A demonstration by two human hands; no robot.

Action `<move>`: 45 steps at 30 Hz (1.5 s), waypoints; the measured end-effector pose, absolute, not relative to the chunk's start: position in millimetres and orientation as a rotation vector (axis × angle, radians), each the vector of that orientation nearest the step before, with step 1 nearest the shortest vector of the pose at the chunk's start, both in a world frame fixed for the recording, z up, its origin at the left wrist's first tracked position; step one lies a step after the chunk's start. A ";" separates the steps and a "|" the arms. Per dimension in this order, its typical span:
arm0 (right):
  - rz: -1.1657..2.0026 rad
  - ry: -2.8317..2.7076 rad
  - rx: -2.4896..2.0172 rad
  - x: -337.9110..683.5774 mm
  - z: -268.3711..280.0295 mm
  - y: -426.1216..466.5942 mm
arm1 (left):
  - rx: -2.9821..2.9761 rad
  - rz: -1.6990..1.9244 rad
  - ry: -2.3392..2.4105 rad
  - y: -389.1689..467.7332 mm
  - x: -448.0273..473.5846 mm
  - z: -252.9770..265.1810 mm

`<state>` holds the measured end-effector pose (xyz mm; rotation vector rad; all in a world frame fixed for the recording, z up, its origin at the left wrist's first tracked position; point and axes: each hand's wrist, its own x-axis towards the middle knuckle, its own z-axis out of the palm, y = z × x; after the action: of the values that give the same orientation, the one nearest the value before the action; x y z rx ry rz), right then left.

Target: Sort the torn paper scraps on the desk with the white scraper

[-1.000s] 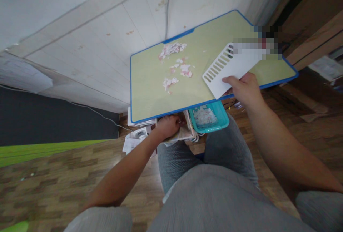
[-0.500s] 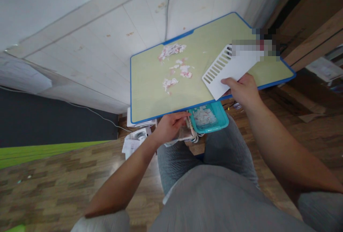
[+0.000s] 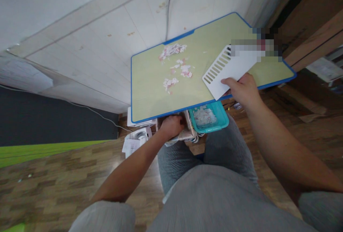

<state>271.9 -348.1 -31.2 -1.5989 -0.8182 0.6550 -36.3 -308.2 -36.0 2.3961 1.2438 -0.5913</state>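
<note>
My right hand (image 3: 241, 88) holds a white card (image 3: 232, 70) with a row of slots along one edge, thumb on top and the fingers under it. The card is over the right half of a pale green table (image 3: 150, 92) with a blue rim. My left hand (image 3: 171, 126) is down inside a lined box (image 3: 189, 126) below the table's front edge. Its fingers are curled and their tips hidden, so what they hold cannot be made out. Beside that box, a teal basket (image 3: 222, 119) contains many small white pieces (image 3: 204, 116).
Small white and pink paper bits lie on the table in a back pile (image 3: 173, 50), a middle cluster (image 3: 185, 70) and a front cluster (image 3: 170, 82). White boxes and papers (image 3: 132, 146) stand at lower left. A panelled wall (image 3: 107, 49) borders the table's far side.
My left hand has gone from the box's rim beside the teal basket down and slightly left into the box, its fingers now curled. The right hand and card have stayed still.
</note>
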 end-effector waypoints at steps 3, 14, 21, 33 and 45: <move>0.659 -0.809 -1.609 272.7 -31.0 -348.2 | 2.415 -0.659 1.263 -306.1 -32.7 -39.4; 0.649 -0.806 -1.597 269.7 -30.5 -348.6 | 2.295 -0.387 1.121 -308.1 -60.5 -16.5; 0.670 -0.824 -1.591 270.5 -28.1 -348.4 | 2.211 0.036 0.994 -327.0 -29.9 34.2; 0.721 -0.706 -1.565 273.2 -33.6 -346.0 | 2.611 0.218 0.917 -305.2 16.0 27.8; 0.731 -0.679 -1.539 272.8 -25.7 -336.0 | 2.457 0.388 1.728 -232.8 -78.6 7.7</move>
<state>272.8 -336.0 -25.7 -1.5390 -0.6788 0.7308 -78.6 -232.8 7.7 2.4573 1.7284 0.3881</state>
